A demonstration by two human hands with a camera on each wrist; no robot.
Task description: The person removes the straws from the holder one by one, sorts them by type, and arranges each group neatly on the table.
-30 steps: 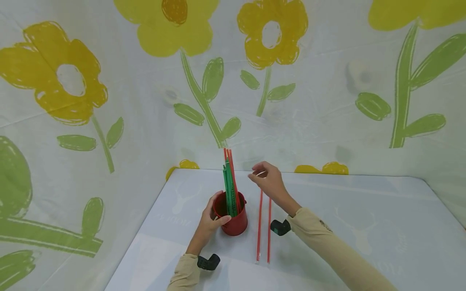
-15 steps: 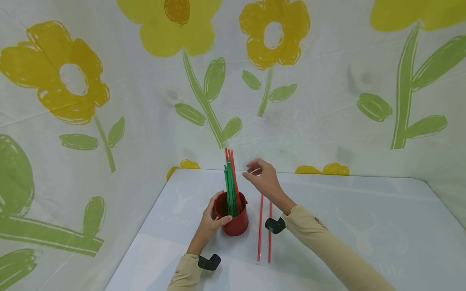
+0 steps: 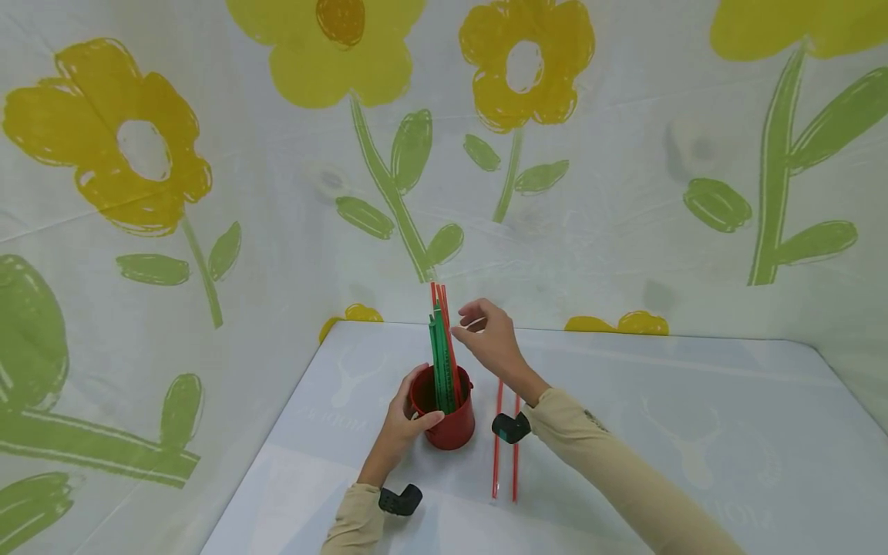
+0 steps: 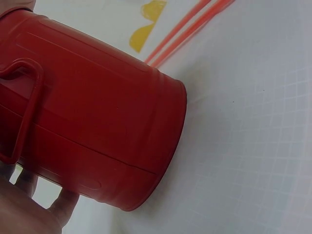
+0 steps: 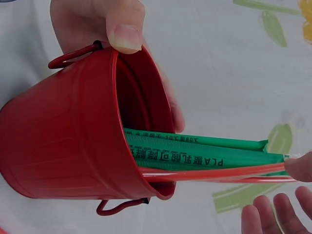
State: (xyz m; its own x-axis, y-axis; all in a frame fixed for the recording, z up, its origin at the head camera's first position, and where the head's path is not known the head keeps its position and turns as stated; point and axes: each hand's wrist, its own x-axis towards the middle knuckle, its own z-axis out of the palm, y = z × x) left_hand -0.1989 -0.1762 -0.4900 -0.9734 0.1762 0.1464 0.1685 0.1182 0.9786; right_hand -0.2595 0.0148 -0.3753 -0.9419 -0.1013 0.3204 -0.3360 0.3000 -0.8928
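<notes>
A small red metal bucket (image 3: 449, 428) stands upright on the table, gripped by my left hand (image 3: 402, 424), with the thumb over the rim and the other fingers round the far side. Green paper-wrapped straws (image 5: 178, 153) and several longer red straws (image 5: 209, 173) lean inside it. My right hand (image 3: 494, 339) is beside the upper part of these straws, its thumb and fingers bent with a gap between them. In the right wrist view, the thumb (image 5: 300, 166) is at the straws' upper ends; whether it touches them I cannot tell. The left wrist view shows the bucket's side and handle (image 4: 29, 107).
Two red straws (image 3: 496, 455) lie lengthwise on the white table (image 3: 624, 493), right of the bucket and partly under my right wrist. A flower-printed curtain (image 3: 590, 231) hangs behind the table and along its left side.
My right hand has moved left, from above the loose red straws to the straws in the bucket. My left hand keeps its grip on the bucket.
</notes>
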